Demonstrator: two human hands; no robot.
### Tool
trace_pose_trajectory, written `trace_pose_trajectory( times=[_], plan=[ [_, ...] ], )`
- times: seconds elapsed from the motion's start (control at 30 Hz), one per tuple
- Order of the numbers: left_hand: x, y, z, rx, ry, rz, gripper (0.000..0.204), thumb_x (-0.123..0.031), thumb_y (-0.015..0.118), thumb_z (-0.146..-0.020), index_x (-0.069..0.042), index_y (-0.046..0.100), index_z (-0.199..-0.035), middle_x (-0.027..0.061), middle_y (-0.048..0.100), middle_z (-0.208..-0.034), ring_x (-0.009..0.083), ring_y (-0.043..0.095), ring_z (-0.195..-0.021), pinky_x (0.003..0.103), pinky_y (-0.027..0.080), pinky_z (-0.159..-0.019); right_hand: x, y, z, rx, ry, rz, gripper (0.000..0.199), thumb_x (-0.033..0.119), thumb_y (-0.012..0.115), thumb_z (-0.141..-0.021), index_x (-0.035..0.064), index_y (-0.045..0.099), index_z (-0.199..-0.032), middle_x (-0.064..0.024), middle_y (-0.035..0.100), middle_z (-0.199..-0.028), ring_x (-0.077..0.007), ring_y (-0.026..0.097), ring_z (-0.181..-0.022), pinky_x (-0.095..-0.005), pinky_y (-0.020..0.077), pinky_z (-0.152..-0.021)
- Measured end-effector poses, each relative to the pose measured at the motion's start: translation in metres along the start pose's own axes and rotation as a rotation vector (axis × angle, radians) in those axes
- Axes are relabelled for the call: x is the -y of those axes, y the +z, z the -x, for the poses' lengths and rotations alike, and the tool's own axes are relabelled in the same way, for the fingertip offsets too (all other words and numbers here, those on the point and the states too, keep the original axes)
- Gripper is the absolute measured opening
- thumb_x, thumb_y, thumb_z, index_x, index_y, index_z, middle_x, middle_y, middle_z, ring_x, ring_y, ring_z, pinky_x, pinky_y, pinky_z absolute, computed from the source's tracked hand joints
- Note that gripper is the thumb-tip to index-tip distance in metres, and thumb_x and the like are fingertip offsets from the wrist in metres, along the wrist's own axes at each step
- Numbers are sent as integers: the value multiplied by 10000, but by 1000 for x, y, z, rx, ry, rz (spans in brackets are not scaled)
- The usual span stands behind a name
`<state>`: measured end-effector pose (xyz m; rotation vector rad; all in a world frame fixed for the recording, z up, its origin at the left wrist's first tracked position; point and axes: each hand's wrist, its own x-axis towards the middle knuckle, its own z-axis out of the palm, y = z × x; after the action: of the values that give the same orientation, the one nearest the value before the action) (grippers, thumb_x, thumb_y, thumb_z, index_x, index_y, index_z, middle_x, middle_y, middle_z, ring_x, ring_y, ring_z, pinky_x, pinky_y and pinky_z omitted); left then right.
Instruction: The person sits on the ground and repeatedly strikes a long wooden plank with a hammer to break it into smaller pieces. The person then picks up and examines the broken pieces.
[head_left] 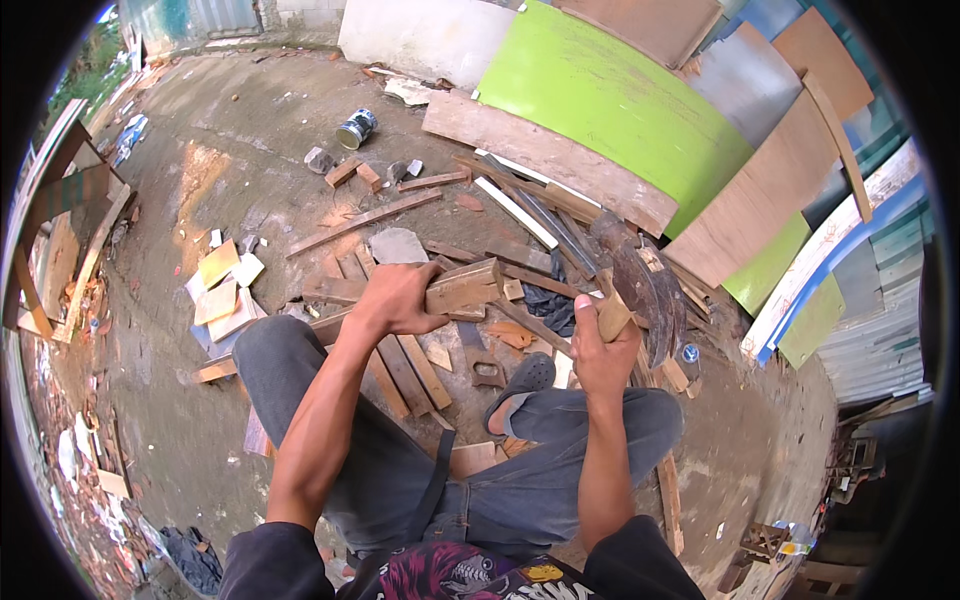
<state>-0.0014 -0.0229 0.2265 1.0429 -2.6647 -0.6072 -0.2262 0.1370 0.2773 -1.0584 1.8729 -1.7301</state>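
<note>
My left hand (pixel 396 300) is closed around a brown wooden beam (pixel 466 287), close to its squared end. The beam lies over other timber in front of my left knee. To its right my right hand (pixel 602 360) is wrapped round a wooden-handled tool (pixel 614 314), whose pale handle rises above the fist. A narrow brown strip (pixel 535 325) runs from near this fist toward the beam's end; whether it belongs to the tool I cannot tell. Between my legs a hand saw (pixel 486 368) lies on the ground beside several wooden slats (pixel 403 375).
A rusty, curved dark object (pixel 655 295) stands beyond my right hand. Large boards, including a lime-green panel (pixel 610 95), lean at the far right. Farther off lies a tin can (pixel 357 129). Wood offcuts (pixel 228 290) are piled left of my left knee.
</note>
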Motion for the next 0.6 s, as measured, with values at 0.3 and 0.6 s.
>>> trace_pose_trajectory(
  times=[0.3, 0.6],
  plan=[
    [-2, 5, -4, 20, 3, 28, 546, -383, 734, -619, -6, 646, -1004, 226, 675, -836, 409, 657, -816, 473, 517, -720, -41, 8, -7, 273, 464, -160, 379, 340, 711, -916, -24, 637, -991, -9, 535, -616, -104, 506, -474, -276, 426, -450],
    [-11, 23, 21, -103, 20, 29, 606, -363, 776, -589, -17, 622, -1063, 181, 669, -893, 377, 660, -839, 443, 521, -715, -56, 48, -21, 481, 725, -428, 472, 323, 699, -926, -24, 608, -1233, 31, 429, -536, -83, 413, -377, -258, 338, -349]
  ],
)
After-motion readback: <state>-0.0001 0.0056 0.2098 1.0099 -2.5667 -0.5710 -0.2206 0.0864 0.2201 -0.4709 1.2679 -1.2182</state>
